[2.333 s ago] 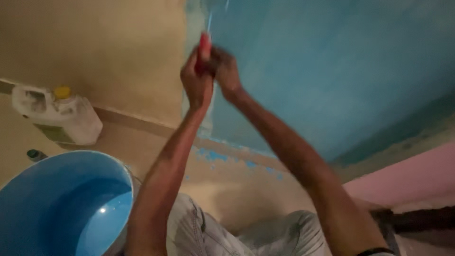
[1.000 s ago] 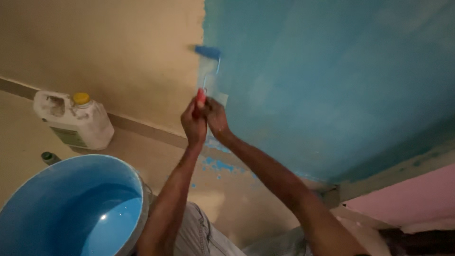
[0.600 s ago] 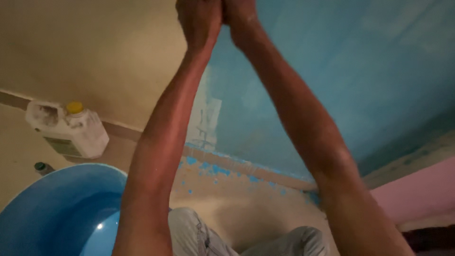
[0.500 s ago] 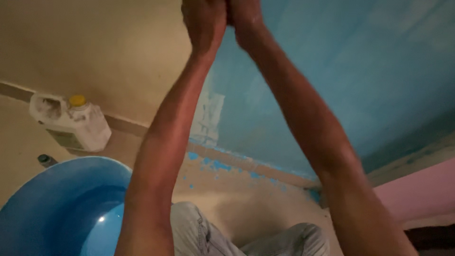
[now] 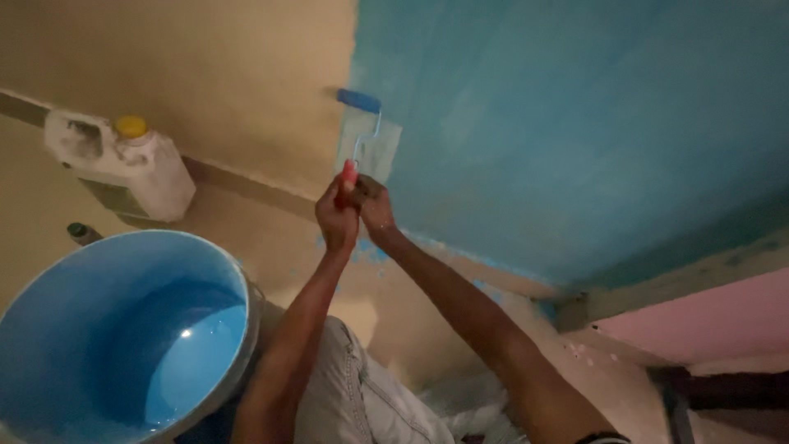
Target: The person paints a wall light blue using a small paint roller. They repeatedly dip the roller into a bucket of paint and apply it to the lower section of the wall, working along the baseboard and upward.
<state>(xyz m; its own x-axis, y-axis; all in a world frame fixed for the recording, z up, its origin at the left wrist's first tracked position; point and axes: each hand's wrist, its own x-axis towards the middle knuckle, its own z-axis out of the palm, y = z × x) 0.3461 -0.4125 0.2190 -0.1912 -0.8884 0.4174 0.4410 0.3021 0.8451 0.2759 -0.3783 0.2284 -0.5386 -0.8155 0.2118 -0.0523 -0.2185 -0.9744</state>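
Blue roller [image 5: 359,100] on the wall [image 5: 575,123]
Both hands, left hand [image 5: 337,218] and right hand [image 5: 374,205], clasp its red handle [image 5: 348,176]; the roller head lies straight above them, crosswise to the handle.

Seen from above, a left hand [image 5: 335,218] and right hand [image 5: 374,205] together grip the red handle of a small paint roller [image 5: 359,101], its blue sleeve pressed against a wall [image 5: 575,123] where beige meets fresh blue. A bucket [image 5: 238,271] of blue paint sits lower left, near a white jug [image 5: 123,168] with a yellow cap.
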